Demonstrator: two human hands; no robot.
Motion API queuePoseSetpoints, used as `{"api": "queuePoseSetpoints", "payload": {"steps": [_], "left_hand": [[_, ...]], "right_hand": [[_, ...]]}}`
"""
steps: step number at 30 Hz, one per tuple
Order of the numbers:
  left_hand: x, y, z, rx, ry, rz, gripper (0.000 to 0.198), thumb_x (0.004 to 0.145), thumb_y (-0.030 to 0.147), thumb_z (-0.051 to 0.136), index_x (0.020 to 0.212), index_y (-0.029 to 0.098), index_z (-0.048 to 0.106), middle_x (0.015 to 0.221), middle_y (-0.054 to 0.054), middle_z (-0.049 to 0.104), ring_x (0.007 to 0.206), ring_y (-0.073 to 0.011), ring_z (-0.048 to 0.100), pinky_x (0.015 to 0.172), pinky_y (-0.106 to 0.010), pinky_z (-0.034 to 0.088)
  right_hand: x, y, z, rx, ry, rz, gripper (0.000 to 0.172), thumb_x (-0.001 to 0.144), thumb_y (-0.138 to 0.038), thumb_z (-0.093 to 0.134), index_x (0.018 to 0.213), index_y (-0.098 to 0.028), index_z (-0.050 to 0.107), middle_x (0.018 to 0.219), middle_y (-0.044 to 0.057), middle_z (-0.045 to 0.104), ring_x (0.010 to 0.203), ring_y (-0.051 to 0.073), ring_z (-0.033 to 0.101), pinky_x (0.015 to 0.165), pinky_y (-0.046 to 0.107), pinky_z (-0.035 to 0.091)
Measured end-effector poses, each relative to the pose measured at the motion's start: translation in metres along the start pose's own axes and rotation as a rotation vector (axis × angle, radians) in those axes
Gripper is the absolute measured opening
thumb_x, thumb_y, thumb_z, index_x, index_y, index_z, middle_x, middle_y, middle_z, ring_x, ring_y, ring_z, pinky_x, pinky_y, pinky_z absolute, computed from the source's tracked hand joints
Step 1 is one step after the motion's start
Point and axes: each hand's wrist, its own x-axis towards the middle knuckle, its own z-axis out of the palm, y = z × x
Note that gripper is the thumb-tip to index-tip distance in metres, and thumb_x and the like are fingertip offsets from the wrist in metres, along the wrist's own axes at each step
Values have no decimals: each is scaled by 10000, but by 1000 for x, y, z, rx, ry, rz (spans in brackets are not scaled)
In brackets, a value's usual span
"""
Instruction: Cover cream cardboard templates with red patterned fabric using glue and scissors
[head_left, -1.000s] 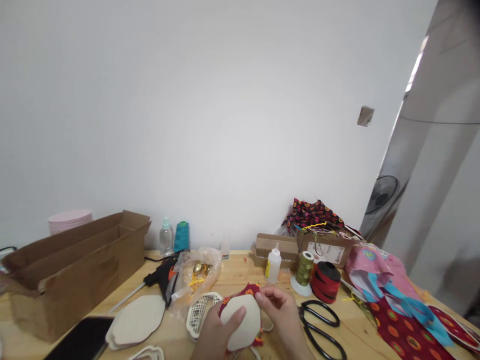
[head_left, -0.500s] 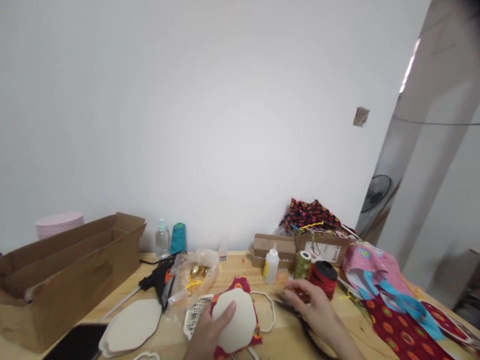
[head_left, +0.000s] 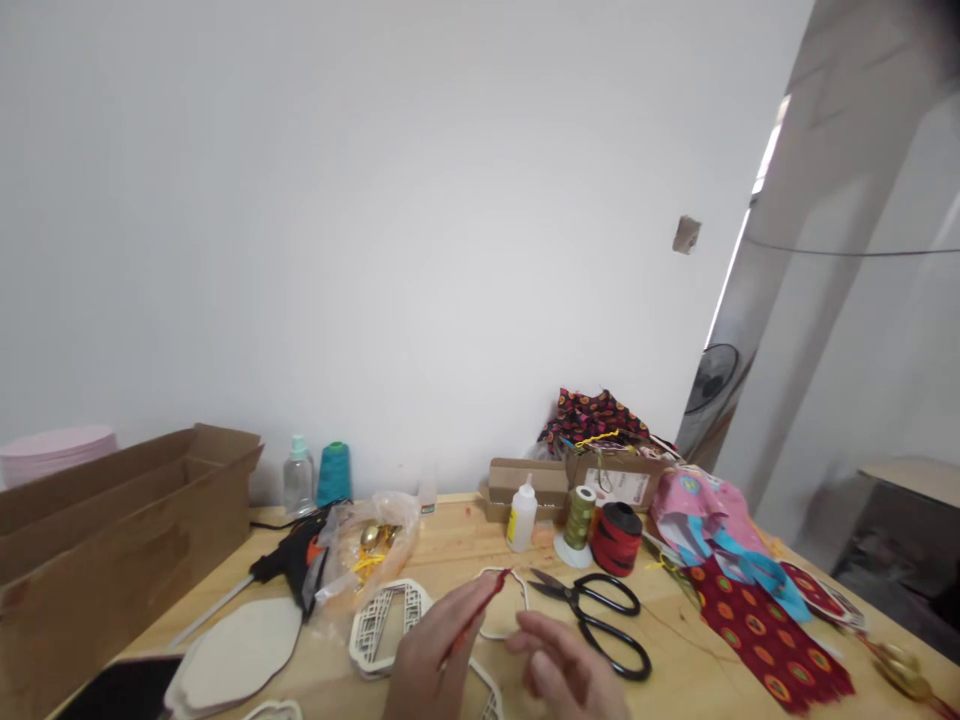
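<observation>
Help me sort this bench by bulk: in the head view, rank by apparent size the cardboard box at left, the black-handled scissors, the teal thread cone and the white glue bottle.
1. cardboard box, cut off by the picture's edge
2. scissors
3. teal thread cone and glue bottle: too alike to rank

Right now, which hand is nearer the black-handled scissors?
Right: the right hand is close beside the scissors, on the near side; the left hand is farther off, to their left.

From afar I saw thin, dull red cloth (head_left: 498, 583), shiny black-looped metal scissors (head_left: 574, 597), a long brown cardboard box (head_left: 142, 545) and a smooth, pale wooden table (head_left: 461, 545).
</observation>
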Motion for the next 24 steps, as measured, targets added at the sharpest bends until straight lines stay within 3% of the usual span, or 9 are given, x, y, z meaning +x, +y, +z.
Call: {"api": "queuePoseSetpoints", "payload": {"steps": [3, 6, 10, 12, 14, 16, 20, 22, 24], "left_hand": [[-1, -17, 3, 247, -68, 438, 437, 753, 178, 483, 1180, 271, 487, 1119, -73, 614, 1015, -180, 557, 838, -279, 464], [0, -39, 14, 338, -87, 497, 475, 753, 251, 473, 1226, 255, 434, 1179, -105, 566, 1064, -233, 521, 889, -390, 423], [1, -45, 26, 280, -39, 323, 379, 766, 236, 463, 1132, 313, 522, 1077, -63, 635, 984, -224, 576, 851, -390, 452], [-1, -36, 24, 213, 61, 264, 379, 751, 300, 477, 1126, 282, 527, 1197, -90, 548, 1107, -262, 478, 896, -434, 403], [-2, -26, 18, 124, 213, 51, 437, 745, 296, 483, 1179, 242, 467, 1331, -110, 390, 1209, -267, 347, 948, -466, 329], [-2, -17, 12, 33, 291, -186, 517, 708, 299, 535, 1204, 201, 430, 1325, -129, 392, 1219, -269, 324, 983, -493, 254], [1, -14, 9, -427, 115, -595, 379, 545, 301, 691, 879, 135, 631, 931, -124, 678, 908, -278, 592, 820, -416, 440], [1, -15, 12, -659, 27, -719, 297, 484, 317, 738, 689, 124, 643, 687, -91, 706, 680, -238, 639, 640, -335, 495], [2, -16, 13, -766, 32, -772, 299, 469, 349, 750, 626, 128, 624, 588, -63, 694, 570, -202, 629, 547, -292, 487]], "right_hand": [[-1, -5, 41, 155, 27, 5, 510, 678, -596, 533, 921, -166, 661, 787, 109, 687, 671, 228, 629, 643, 342, 510], [6, -9, 55, 206, 33, 42, 489, 673, -581, 554, 853, -144, 676, 723, 83, 677, 705, 232, 620, 672, 339, 500], [12, -8, 46, 249, 41, 106, 466, 640, -561, 604, 763, -118, 686, 612, 65, 657, 605, 211, 608, 581, 313, 497], [13, -7, 38, 262, 29, 130, 440, 641, -537, 618, 749, -115, 685, 601, 65, 656, 585, 208, 607, 573, 315, 493], [15, -5, 32, 250, -13, 149, 399, 652, -501, 626, 760, -121, 684, 613, 63, 661, 587, 208, 610, 584, 318, 491], [16, -2, 28, 197, -62, 161, 354, 660, -468, 630, 771, -136, 684, 625, 52, 664, 600, 205, 613, 584, 307, 489], [19, -1, 28, -12, -109, 124, 273, 680, -413, 616, 767, -164, 688, 666, 28, 665, 637, 195, 609, 559, 261, 483], [23, -5, 23, -120, -151, 69, 261, 718, -394, 573, 758, -163, 687, 681, 30, 667, 655, 193, 606, 578, 259, 479], [28, -10, 7, -242, -185, 24, 276, 761, -373, 512, 765, -152, 678, 713, 52, 673, 693, 201, 607, 623, 278, 476]]}}
